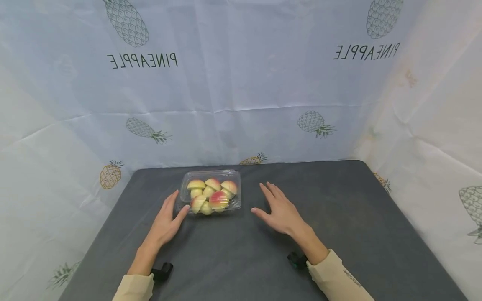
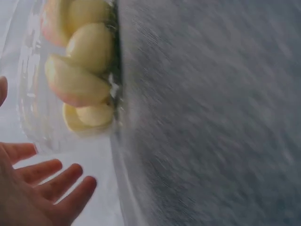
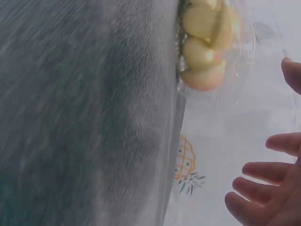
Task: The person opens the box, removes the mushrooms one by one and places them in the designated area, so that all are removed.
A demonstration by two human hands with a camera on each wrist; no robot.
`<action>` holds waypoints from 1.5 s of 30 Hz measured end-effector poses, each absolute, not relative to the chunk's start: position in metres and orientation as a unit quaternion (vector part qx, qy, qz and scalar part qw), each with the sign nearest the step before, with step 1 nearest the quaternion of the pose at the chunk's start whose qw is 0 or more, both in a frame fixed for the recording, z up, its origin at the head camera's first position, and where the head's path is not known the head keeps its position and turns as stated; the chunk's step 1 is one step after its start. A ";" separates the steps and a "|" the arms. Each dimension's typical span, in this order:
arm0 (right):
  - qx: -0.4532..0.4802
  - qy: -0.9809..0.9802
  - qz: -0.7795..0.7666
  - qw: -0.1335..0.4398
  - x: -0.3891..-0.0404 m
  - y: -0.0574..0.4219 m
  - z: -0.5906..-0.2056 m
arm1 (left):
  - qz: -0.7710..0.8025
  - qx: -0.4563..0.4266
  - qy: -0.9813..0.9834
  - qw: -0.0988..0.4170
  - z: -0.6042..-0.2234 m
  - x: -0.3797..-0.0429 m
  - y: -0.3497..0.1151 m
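A clear plastic clamshell box [image 1: 211,192] lies near the far edge of the table, left of the middle. Inside it are several yellow and pink mushroom-shaped pieces [image 1: 219,200]; these pieces [image 2: 77,84] also show in the left wrist view and, as yellow pieces [image 3: 202,56], in the right. My left hand [image 1: 165,223] is at the box's near left corner, fingers extended and thumb apart; whether it touches the box I cannot tell. To the right of the box, with a gap between, my right hand [image 1: 280,213] has its fingers spread and holds nothing.
The dark grey table [image 1: 233,259] reaches back to a white curtain [image 1: 244,83] printed with pineapples, which also hangs along both sides. A black wrist strap piece [image 1: 162,271] sits by the left sleeve, another black strap piece [image 1: 297,260] by the right.
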State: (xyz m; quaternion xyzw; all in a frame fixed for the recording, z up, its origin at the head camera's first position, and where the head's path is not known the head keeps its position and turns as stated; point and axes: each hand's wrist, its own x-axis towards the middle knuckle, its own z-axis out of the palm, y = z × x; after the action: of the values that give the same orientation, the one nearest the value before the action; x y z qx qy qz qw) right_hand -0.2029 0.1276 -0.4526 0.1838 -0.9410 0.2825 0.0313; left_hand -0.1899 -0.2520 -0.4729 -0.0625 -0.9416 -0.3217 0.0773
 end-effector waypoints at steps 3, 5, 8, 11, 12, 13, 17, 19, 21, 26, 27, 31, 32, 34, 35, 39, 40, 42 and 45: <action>0.186 -0.939 0.287 0.028 -0.205 0.120 -0.453 | -0.344 -0.060 -0.935 0.066 -0.472 -0.192 -0.250; 0.187 -0.938 0.290 0.028 -0.207 0.115 -0.455 | -0.351 -0.058 -0.932 0.066 -0.471 -0.193 -0.249; 0.190 -0.931 0.310 0.024 -0.209 0.107 -0.456 | -0.368 -0.054 -0.926 0.064 -0.471 -0.196 -0.249; 0.187 -0.926 0.327 0.015 -0.212 0.100 -0.459 | -0.386 -0.049 -0.919 0.060 -0.471 -0.199 -0.250; 0.186 -0.924 0.333 0.013 -0.213 0.098 -0.459 | -0.392 -0.048 -0.917 0.058 -0.471 -0.200 -0.251; 0.184 -0.923 0.337 0.011 -0.214 0.096 -0.460 | -0.398 -0.046 -0.914 0.056 -0.471 -0.201 -0.251; 0.179 -0.913 0.366 0.005 -0.218 0.089 -0.461 | -0.417 -0.041 -0.907 0.044 -0.471 -0.205 -0.253; 0.175 -0.908 0.380 0.001 -0.220 0.085 -0.461 | -0.427 -0.040 -0.903 0.036 -0.471 -0.207 -0.253; 0.170 -0.904 0.393 -0.003 -0.223 0.082 -0.462 | -0.436 -0.040 -0.899 0.026 -0.470 -0.209 -0.254; 0.168 -0.892 0.420 -0.015 -0.229 0.074 -0.463 | -0.451 -0.036 -0.892 0.007 -0.469 -0.213 -0.254; 0.166 -0.890 0.423 -0.019 -0.230 0.073 -0.464 | -0.451 -0.036 -0.892 0.006 -0.469 -0.214 -0.254; 0.161 -0.879 0.448 -0.033 -0.233 0.069 -0.467 | -0.453 -0.037 -0.891 -0.002 -0.471 -0.216 -0.254; 0.160 -0.875 0.455 -0.036 -0.234 0.068 -0.468 | -0.456 -0.036 -0.889 -0.005 -0.471 -0.217 -0.254; 0.159 -0.866 0.472 -0.044 -0.235 0.066 -0.469 | -0.460 -0.034 -0.887 -0.013 -0.472 -0.218 -0.253; 0.159 -0.862 0.480 -0.047 -0.236 0.065 -0.470 | -0.463 -0.033 -0.886 -0.016 -0.473 -0.219 -0.253; 0.155 -0.846 0.507 -0.055 -0.239 0.061 -0.474 | -0.472 -0.035 -0.881 -0.026 -0.476 -0.221 -0.254; 0.154 -0.842 0.514 -0.058 -0.240 0.060 -0.475 | -0.474 -0.036 -0.879 -0.028 -0.477 -0.221 -0.254; 0.154 -0.835 0.525 -0.063 -0.242 0.058 -0.476 | -0.480 -0.036 -0.876 -0.031 -0.478 -0.222 -0.255; 0.150 -0.828 0.536 -0.070 -0.245 0.054 -0.479 | -0.488 -0.037 -0.871 -0.029 -0.479 -0.223 -0.256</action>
State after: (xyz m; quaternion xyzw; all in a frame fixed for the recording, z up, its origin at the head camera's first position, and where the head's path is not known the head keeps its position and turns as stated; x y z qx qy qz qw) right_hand -0.2454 0.0544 -0.4785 0.1499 -0.8277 0.5362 -0.0701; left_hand -0.2225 -0.2560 -0.4790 -0.0374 -0.8714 -0.4883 -0.0293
